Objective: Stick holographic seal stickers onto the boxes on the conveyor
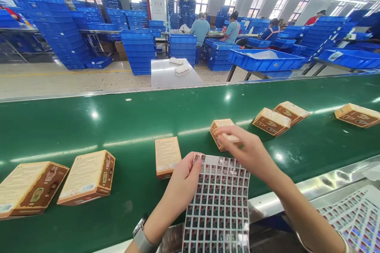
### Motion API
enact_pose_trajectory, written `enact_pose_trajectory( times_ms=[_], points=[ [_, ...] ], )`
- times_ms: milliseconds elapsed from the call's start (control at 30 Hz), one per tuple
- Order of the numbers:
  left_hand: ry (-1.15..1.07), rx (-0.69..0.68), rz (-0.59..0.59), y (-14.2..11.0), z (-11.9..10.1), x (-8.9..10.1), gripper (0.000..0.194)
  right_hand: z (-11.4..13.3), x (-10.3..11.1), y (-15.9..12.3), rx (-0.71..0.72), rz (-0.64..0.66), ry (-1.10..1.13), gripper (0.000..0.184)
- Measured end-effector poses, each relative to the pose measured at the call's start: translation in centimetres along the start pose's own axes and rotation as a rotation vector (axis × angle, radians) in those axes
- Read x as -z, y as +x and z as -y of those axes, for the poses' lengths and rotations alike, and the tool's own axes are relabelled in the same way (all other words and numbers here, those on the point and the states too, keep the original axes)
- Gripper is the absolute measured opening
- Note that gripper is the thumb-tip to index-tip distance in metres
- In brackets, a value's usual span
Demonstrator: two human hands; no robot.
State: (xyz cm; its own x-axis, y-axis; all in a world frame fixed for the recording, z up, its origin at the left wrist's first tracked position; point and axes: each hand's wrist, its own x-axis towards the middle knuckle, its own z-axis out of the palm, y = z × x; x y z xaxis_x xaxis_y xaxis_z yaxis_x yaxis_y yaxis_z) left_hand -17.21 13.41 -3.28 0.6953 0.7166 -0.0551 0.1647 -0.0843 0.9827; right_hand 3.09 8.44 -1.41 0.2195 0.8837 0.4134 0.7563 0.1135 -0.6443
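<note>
My left hand point(184, 180) pinches the upper left corner of a sticker sheet point(218, 201), which is covered in rows of small dark and red stickers. Some spots along its top row are bare. My right hand point(245, 146) is open, its fingers stretched over a small brown and cream box point(221, 124) on the green belt. Whether the fingertips touch that box, or carry a sticker, I cannot tell. Just left of the sheet lies another such box point(168, 152), its printed cream face up.
More boxes lie on the green conveyor belt point(133, 201): one box point(86, 176) to the left, another box point(271, 121) to the right. Further sticker sheets point(353, 215) rest at the lower right. Beyond the belt stand blue crates point(138, 53) and several seated people.
</note>
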Motion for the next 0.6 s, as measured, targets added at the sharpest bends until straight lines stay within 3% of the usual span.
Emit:
enact_pose_trajectory(
  times_ms=[67,133,267,367,467,600],
  points=[
    [-0.055,0.028,-0.042,-1.0,-0.3,0.3,0.028,2.3,-0.7,-1.3,0.274,0.057,-0.086,0.014],
    [-0.065,0.030,-0.076,-1.8,-0.6,0.4,0.027,3.7,-1.6,-2.0,0.435,0.015,-0.199,0.011],
    [-0.019,0.020,-0.106,-2.6,-0.8,0.4,0.029,4.6,-2.7,-2.3,0.554,-0.055,-0.316,0.012],
    [-0.012,0.009,-0.120,-2.9,-0.6,0.5,0.031,5.1,-2.7,-2.7,0.586,-0.056,-0.284,0.017],
    [-0.055,0.037,-0.148,-3.6,-0.5,1.2,0.032,5.3,-2.6,-2.8,0.424,-0.045,-0.067,0.015],
    [-0.079,0.091,-0.093,-4.8,-0.2,3.2,0.037,3.7,-3.7,-1.7,-0.240,-0.081,0.415,0.013]
  ],
)
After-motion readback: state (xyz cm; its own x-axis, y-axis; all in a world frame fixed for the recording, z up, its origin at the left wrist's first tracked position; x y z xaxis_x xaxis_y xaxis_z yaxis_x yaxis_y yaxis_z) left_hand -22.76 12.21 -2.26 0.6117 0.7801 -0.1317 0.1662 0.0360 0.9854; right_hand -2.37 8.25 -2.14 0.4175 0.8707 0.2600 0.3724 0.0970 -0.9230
